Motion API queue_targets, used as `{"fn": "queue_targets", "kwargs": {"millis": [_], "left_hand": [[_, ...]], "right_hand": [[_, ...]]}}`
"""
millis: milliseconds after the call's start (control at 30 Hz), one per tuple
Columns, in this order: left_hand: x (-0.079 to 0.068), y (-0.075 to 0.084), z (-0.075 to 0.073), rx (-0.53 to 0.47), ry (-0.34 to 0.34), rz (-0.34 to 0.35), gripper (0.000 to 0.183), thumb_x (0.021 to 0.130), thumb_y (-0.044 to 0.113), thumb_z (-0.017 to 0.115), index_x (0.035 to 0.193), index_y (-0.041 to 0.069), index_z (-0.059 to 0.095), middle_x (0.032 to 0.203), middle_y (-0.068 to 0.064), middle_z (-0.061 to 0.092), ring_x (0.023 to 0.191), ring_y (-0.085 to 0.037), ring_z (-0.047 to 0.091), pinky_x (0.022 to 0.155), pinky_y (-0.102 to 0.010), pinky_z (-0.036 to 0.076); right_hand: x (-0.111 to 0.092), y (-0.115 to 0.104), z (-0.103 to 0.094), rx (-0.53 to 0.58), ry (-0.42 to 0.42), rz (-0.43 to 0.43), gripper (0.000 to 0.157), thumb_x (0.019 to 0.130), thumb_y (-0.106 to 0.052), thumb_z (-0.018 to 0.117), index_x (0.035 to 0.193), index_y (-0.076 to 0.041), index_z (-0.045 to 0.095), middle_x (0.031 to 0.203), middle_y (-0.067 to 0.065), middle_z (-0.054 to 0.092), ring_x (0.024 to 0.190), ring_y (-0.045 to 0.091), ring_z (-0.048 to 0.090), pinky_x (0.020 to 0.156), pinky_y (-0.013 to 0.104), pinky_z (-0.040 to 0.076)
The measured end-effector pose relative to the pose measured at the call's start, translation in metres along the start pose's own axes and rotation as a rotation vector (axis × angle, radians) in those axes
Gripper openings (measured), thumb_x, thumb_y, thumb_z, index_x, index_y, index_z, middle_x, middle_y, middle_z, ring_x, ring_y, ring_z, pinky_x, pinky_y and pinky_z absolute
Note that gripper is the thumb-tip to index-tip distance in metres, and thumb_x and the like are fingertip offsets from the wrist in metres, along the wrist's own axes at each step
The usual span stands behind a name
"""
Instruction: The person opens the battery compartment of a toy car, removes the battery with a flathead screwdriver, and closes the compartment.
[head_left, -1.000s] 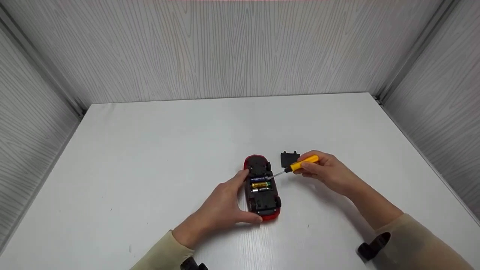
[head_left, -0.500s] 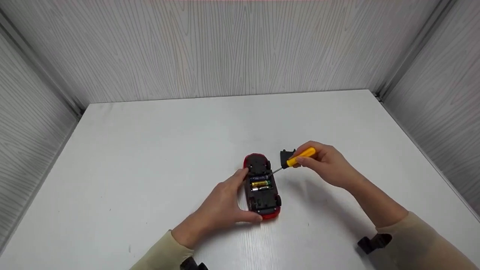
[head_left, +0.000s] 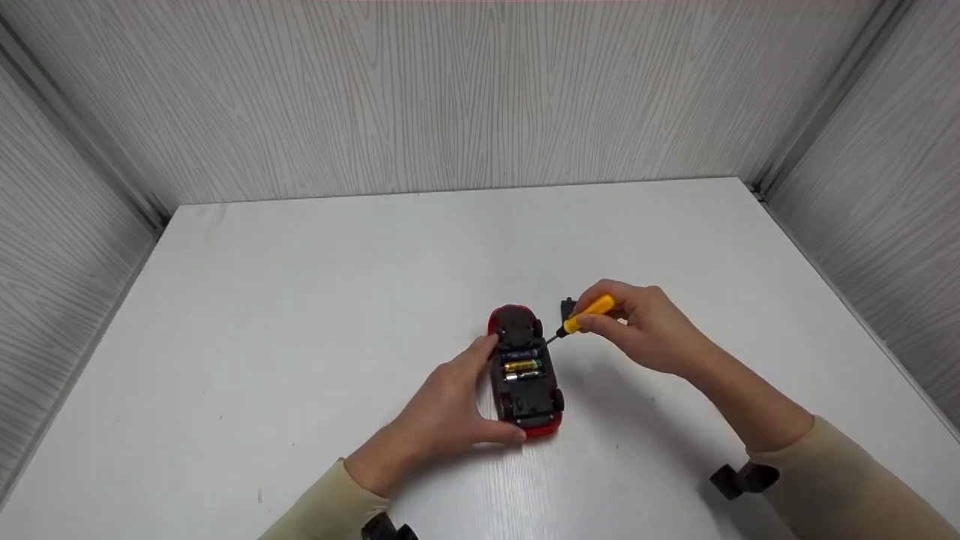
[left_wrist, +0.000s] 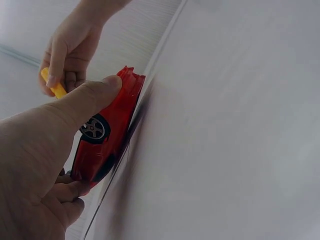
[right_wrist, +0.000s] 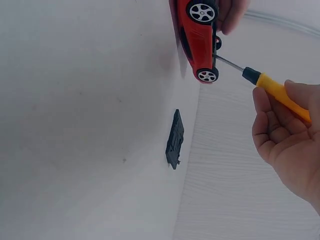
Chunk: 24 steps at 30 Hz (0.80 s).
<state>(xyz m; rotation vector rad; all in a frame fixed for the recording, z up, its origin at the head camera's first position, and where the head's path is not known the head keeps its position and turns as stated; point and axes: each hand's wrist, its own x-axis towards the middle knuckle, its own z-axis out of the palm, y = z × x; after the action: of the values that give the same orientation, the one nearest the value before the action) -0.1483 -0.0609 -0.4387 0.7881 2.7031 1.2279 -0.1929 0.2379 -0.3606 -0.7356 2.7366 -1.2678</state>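
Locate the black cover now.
In the head view, the black cover lies on the white table, right of the upturned toy car, partly hidden behind the right grip.

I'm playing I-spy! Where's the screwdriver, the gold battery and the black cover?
Screwdriver [right_wrist: 270, 86], right wrist view: its yellow handle.
Gold battery [head_left: 518, 367], head view: middle of its side.
Black cover [right_wrist: 175, 139], right wrist view: its middle.

The car [head_left: 531, 397] is lying underside up on the table [head_left: 300, 322], and I am seeing three batteries [head_left: 522, 366] sitting side by side in it. The left hand [head_left: 442, 405] is holding its left side, thumb at the near end. To the right, the right hand [head_left: 649, 334] is holding the screwdriver [head_left: 592, 311], its tip pointing at the car's right edge. The cover [right_wrist: 175, 140] is lying near that hand, right of the car.
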Motion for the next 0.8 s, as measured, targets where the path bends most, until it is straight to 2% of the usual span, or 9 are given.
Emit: {"fn": "queue_targets", "kwargs": {"millis": [167, 333, 600, 700, 800], "left_hand": [[0.000, -0.001, 0.000, -0.004, -0.006, -0.018, 0.125, 0.071, 0.049, 0.098, 0.166, 0.005, 0.031, 0.168, -0.016, 0.035, 0.154, -0.027, 0.037, 0.124, -0.043, 0.033], [0.001, 0.001, 0.000, -0.021, -0.010, -0.020, 0.126, 0.071, 0.048, 0.099, 0.167, 0.005, 0.030, 0.169, -0.012, 0.035, 0.153, -0.024, 0.038, 0.124, -0.042, 0.033], [0.001, 0.002, 0.000, -0.030, -0.020, -0.036, 0.126, 0.070, 0.049, 0.099, 0.167, 0.005, 0.029, 0.169, -0.008, 0.037, 0.152, -0.021, 0.039, 0.123, -0.040, 0.033], [0.001, 0.002, 0.000, -0.038, -0.022, -0.039, 0.126, 0.070, 0.049, 0.099, 0.167, 0.006, 0.030, 0.169, -0.008, 0.037, 0.151, -0.019, 0.040, 0.123, -0.040, 0.034], [0.000, 0.002, -0.001, -0.035, -0.017, -0.036, 0.125, 0.070, 0.049, 0.099, 0.166, 0.005, 0.031, 0.168, -0.011, 0.038, 0.152, -0.022, 0.040, 0.123, -0.041, 0.035]], "right_hand": [[0.002, -0.010, 0.002, -0.120, -0.007, -0.074, 0.005, 0.102, -0.022, 0.074, 0.107, -0.022, 0.075, 0.097, -0.008, 0.074, 0.082, 0.017, 0.064, 0.064, 0.030, 0.049], [0.006, -0.016, 0.004, -0.168, -0.034, -0.124, 0.005, 0.103, -0.025, 0.073, 0.105, -0.021, 0.075, 0.098, -0.010, 0.075, 0.076, 0.014, 0.059, 0.058, 0.026, 0.044], [0.011, -0.015, 0.006, -0.136, -0.083, -0.098, 0.004, 0.103, -0.023, 0.073, 0.106, -0.022, 0.076, 0.098, -0.009, 0.075, 0.078, 0.016, 0.060, 0.064, 0.028, 0.048], [0.014, -0.012, 0.005, -0.100, -0.093, -0.063, 0.004, 0.103, -0.023, 0.073, 0.105, -0.022, 0.076, 0.097, -0.008, 0.075, 0.081, 0.019, 0.063, 0.068, 0.029, 0.051], [0.017, -0.005, 0.005, -0.026, -0.104, -0.022, 0.005, 0.102, -0.023, 0.074, 0.106, -0.020, 0.076, 0.100, -0.004, 0.075, 0.087, 0.026, 0.067, 0.075, 0.029, 0.056]]}}
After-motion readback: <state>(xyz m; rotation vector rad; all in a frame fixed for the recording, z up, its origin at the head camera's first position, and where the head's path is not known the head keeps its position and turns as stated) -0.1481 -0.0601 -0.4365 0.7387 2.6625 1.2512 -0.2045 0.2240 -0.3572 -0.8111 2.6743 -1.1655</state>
